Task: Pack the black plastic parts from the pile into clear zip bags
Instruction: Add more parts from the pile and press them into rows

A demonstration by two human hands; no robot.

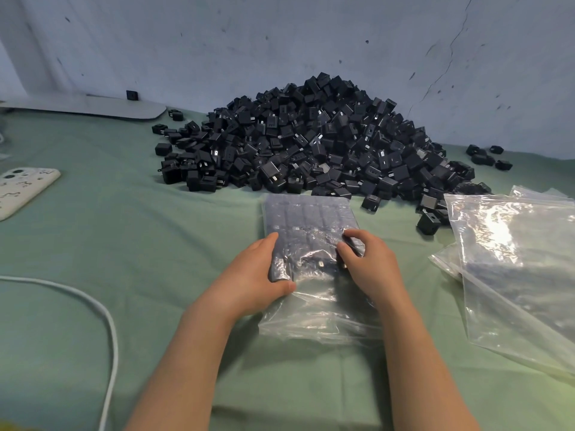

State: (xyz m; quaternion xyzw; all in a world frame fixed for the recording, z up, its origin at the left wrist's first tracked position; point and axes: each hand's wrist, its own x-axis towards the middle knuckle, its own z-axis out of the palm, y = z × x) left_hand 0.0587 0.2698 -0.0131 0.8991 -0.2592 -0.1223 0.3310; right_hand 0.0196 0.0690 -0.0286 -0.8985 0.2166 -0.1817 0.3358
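L hand (pixel 252 276), R hand (pixel 368 264) on bag (pixel 311 217)

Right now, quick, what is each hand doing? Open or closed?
Left hand: closed, holding the left side of the filled zip bag.
Right hand: closed, fingers pinching the same bag on its right side.

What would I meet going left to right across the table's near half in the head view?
phone → cable → left hand → filled bag → right hand → empty bags
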